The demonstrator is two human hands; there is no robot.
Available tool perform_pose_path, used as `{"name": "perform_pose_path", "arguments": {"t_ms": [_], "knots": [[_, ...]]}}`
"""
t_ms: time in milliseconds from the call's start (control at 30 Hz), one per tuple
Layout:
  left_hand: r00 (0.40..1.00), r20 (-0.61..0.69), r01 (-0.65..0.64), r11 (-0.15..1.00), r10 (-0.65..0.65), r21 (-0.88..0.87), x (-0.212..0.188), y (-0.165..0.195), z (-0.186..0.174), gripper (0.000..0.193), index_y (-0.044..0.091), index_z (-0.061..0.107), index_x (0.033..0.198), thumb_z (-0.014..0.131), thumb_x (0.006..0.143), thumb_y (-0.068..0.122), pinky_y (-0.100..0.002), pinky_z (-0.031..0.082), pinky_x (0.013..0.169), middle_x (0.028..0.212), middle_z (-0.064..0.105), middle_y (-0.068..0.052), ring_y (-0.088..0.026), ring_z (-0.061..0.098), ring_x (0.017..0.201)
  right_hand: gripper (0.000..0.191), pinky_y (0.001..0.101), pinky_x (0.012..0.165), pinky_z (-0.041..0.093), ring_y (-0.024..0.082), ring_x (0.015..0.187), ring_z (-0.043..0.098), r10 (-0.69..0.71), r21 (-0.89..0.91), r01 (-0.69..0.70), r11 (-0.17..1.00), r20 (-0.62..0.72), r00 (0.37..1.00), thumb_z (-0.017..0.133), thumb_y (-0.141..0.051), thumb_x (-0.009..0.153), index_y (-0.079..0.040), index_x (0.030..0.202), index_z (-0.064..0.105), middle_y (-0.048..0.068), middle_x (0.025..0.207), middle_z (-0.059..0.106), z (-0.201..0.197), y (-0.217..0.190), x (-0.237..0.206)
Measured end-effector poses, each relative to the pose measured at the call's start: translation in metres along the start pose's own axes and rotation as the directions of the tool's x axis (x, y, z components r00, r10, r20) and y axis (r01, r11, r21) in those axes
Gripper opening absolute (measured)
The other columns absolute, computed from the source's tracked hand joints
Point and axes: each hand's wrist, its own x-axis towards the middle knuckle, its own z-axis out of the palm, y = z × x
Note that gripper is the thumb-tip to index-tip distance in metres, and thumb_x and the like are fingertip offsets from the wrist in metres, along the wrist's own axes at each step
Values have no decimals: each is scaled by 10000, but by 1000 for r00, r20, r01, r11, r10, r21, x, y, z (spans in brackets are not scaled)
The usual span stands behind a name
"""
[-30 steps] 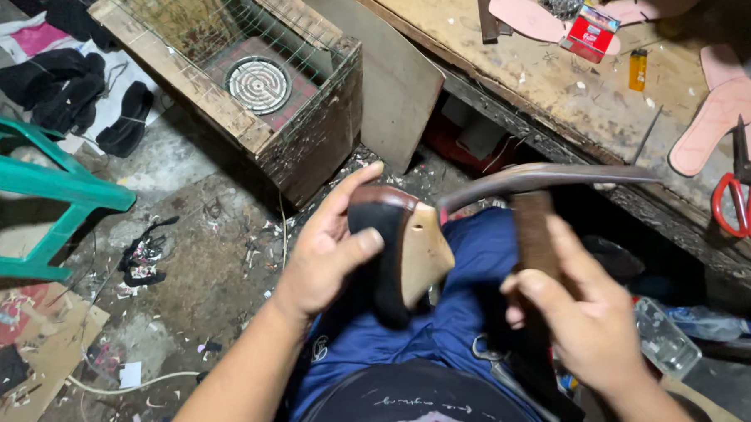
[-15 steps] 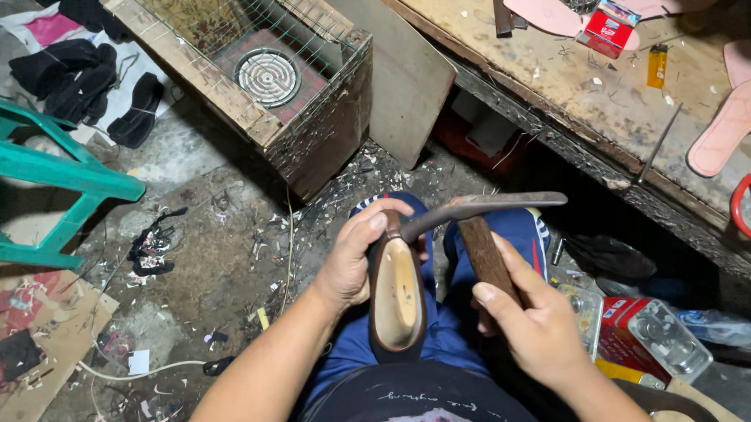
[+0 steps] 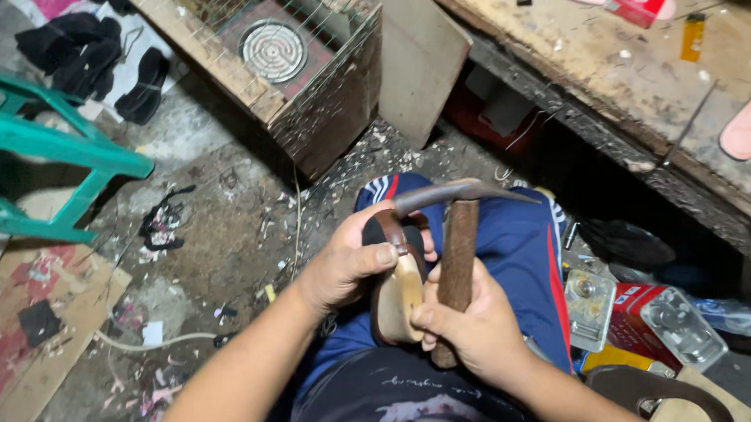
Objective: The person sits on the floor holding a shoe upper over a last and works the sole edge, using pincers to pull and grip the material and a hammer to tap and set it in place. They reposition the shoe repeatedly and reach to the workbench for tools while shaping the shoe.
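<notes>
My left hand (image 3: 348,266) grips a dark shoe (image 3: 397,277) with a pale tan sole, held sole-up over my lap in blue trousers. My right hand (image 3: 471,328) is closed around the brown wooden handle of a hammer (image 3: 458,241). The hammer's long dark metal head lies across the top end of the shoe, touching or just above it. The two hands are close together, fingers almost meeting at the shoe's side.
A wooden crate with wire mesh and a round metal coil (image 3: 274,50) stands ahead. A teal plastic stool (image 3: 49,147) is at left. A wooden workbench (image 3: 637,69) runs along the right. Glass jars and a red box (image 3: 637,310) lie beside my right leg. Scraps litter the floor.
The hammer head has swung down from above the shoe toward its top end. The shoe has tilted so its sole faces more upward, and both hands have drawn closer together.
</notes>
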Motion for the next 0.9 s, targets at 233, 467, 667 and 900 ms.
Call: {"name": "perform_pose_path", "arguments": {"t_ms": [233, 467, 667, 900], "knots": [[990, -107, 118, 961, -94, 250, -42, 25, 2, 622, -46, 621, 1328, 730, 861, 350, -324, 475, 930, 1153, 676, -102, -164, 590, 979, 499, 294, 536, 545, 146, 612, 635, 87, -31, -83, 996, 170, 982, 828, -97, 780, -38, 1132, 479, 62, 772, 618, 14, 6, -4], [959, -283, 22, 999, -11, 35, -43, 14, -3, 470, -2, 589, 1201, 706, 860, 298, -395, 521, 1002, 1110, 679, -132, -223, 661, 1064, 471, 279, 458, 483, 129, 538, 589, 89, -158, -69, 985, 122, 989, 804, -133, 789, -45, 1124, 484, 56, 729, 593, 30, -5, 9], [862, -381, -469, 811, 335, -349, 21, -25, -23, 293, 30, 623, 1072, 634, 976, 307, -481, 521, 1016, 1053, 671, -166, -320, 658, 1045, 337, 274, 588, 523, 103, 664, 604, -321, -356, 288, 889, -37, 946, 681, -157, 906, -47, 1159, 487, 26, 865, 623, 2, -48, 13], [801, -582, -391, 858, 139, -332, 82, -81, -50, 312, 10, 680, 933, 579, 928, 306, -436, 551, 950, 971, 737, -181, -305, 701, 982, 192, 320, 608, 476, 151, 665, 562, -163, -701, -64, 710, -252, 954, 722, -147, 890, -18, 1005, 639, 90, 753, 609, -64, -42, -8]]}}
